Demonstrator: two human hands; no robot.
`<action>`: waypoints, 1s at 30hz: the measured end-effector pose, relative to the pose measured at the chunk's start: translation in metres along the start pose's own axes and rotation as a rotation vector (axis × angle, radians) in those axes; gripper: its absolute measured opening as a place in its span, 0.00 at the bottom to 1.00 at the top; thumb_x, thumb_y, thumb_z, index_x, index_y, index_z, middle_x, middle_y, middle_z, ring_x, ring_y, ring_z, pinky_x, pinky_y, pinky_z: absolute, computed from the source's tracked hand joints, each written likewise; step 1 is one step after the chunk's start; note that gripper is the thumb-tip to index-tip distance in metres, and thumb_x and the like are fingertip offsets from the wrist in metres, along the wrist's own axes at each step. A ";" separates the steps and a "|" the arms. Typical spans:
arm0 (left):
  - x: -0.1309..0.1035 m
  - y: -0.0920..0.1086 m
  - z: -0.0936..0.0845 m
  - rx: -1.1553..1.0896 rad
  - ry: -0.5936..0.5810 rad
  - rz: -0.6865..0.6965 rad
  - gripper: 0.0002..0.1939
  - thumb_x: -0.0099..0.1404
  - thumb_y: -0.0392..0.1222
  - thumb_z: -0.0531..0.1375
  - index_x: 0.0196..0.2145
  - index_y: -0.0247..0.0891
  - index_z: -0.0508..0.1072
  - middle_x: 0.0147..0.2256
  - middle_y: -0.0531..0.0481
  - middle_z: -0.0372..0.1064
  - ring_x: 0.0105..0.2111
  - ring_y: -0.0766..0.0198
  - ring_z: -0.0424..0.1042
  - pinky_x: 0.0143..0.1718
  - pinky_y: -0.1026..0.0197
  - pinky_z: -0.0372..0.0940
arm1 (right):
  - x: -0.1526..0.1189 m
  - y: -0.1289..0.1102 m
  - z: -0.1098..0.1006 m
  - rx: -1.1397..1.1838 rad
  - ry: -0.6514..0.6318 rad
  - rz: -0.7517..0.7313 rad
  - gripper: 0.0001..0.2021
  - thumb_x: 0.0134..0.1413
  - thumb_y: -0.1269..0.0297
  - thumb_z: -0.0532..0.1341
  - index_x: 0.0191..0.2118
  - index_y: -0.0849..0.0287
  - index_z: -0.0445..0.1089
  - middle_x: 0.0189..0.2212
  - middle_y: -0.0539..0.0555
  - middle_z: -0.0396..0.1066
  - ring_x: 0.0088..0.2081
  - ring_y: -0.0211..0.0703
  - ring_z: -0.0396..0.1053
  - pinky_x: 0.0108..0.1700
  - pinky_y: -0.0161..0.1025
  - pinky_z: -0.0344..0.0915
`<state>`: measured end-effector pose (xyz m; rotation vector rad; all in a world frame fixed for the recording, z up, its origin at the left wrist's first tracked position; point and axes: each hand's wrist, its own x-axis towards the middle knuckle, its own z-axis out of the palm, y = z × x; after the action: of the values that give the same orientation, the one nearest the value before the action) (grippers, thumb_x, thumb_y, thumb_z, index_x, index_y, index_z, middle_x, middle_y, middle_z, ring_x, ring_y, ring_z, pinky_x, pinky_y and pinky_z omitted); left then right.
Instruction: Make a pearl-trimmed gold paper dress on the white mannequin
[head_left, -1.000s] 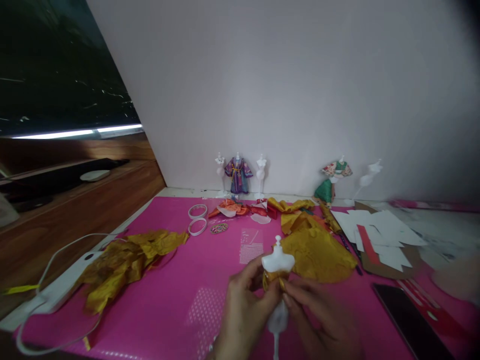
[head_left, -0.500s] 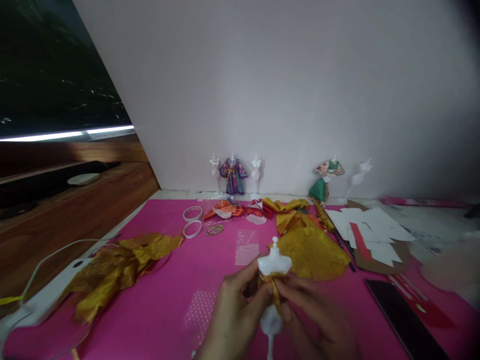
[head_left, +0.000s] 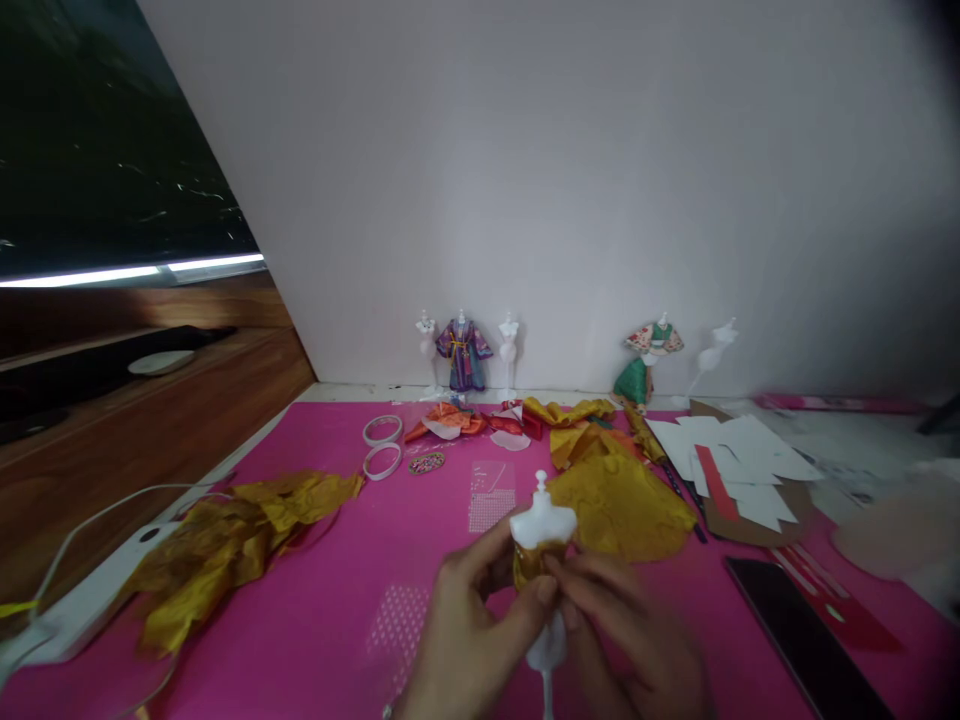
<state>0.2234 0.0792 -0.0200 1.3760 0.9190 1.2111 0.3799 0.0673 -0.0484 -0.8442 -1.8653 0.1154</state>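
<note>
A small white doll mannequin [head_left: 543,522] stands upright on a thin stem between my hands. A strip of gold fabric [head_left: 528,563] wraps round its chest. My left hand [head_left: 484,615] closes about the mannequin from the left, its thumb pressing the gold fabric at the front. From the right, my right hand [head_left: 622,625] pinches at the fabric near the waist, its fingers partly blurred. Behind the mannequin lies a larger piece of gold fabric [head_left: 619,505] on the pink mat [head_left: 315,620].
Crumpled gold cloth [head_left: 217,550] and a white power strip [head_left: 97,600] lie left. A phone [head_left: 802,630] and white paper pieces [head_left: 739,460] lie right. Tape rolls [head_left: 382,462] and a bead sheet [head_left: 492,510] sit mid-mat. Dressed mannequins [head_left: 463,352] stand along the wall.
The gold strip that hung down the mannequin's front now lies flatter round its chest. My left thumb has moved slightly right across it. The view has shifted a little.
</note>
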 end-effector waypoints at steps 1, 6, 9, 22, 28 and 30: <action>0.001 0.000 0.001 0.002 0.014 -0.007 0.17 0.60 0.33 0.62 0.47 0.43 0.76 0.40 0.51 0.79 0.40 0.61 0.77 0.42 0.64 0.70 | 0.000 -0.001 0.001 0.002 0.007 0.003 0.20 0.56 0.79 0.57 0.52 0.56 0.70 0.37 0.54 0.76 0.39 0.40 0.76 0.45 0.35 0.73; 0.001 -0.008 0.002 -0.080 0.046 -0.013 0.15 0.62 0.35 0.62 0.48 0.42 0.76 0.42 0.48 0.79 0.40 0.61 0.78 0.43 0.63 0.71 | -0.006 -0.006 0.012 0.087 0.110 0.117 0.20 0.58 0.78 0.55 0.51 0.51 0.71 0.37 0.54 0.72 0.37 0.39 0.72 0.35 0.34 0.70; 0.001 -0.011 0.003 -0.103 0.046 -0.025 0.15 0.63 0.37 0.61 0.48 0.41 0.76 0.41 0.47 0.80 0.38 0.62 0.78 0.42 0.63 0.72 | -0.008 -0.009 0.017 0.098 0.173 0.148 0.21 0.58 0.77 0.55 0.51 0.48 0.72 0.38 0.53 0.71 0.39 0.40 0.71 0.37 0.35 0.69; -0.001 -0.016 0.004 -0.014 0.189 0.003 0.14 0.60 0.37 0.62 0.45 0.41 0.77 0.33 0.50 0.79 0.31 0.63 0.77 0.37 0.64 0.72 | -0.003 0.000 0.016 0.442 0.167 0.712 0.16 0.55 0.62 0.62 0.50 0.53 0.66 0.46 0.56 0.73 0.48 0.48 0.71 0.49 0.44 0.69; -0.001 -0.017 0.007 -0.056 0.166 -0.002 0.15 0.59 0.34 0.62 0.45 0.41 0.77 0.38 0.48 0.80 0.36 0.61 0.78 0.42 0.63 0.72 | -0.002 0.000 0.022 0.445 0.050 0.697 0.20 0.50 0.66 0.63 0.51 0.51 0.66 0.44 0.53 0.76 0.45 0.47 0.74 0.46 0.41 0.70; 0.001 -0.018 0.008 -0.114 0.152 0.000 0.14 0.60 0.35 0.62 0.45 0.40 0.77 0.40 0.46 0.80 0.39 0.59 0.78 0.44 0.61 0.72 | -0.004 0.003 0.023 0.411 0.057 0.658 0.19 0.52 0.66 0.62 0.51 0.51 0.66 0.43 0.53 0.76 0.44 0.46 0.75 0.43 0.40 0.71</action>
<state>0.2330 0.0819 -0.0370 1.2062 0.9399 1.3613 0.3634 0.0737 -0.0635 -1.1147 -1.3747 0.8425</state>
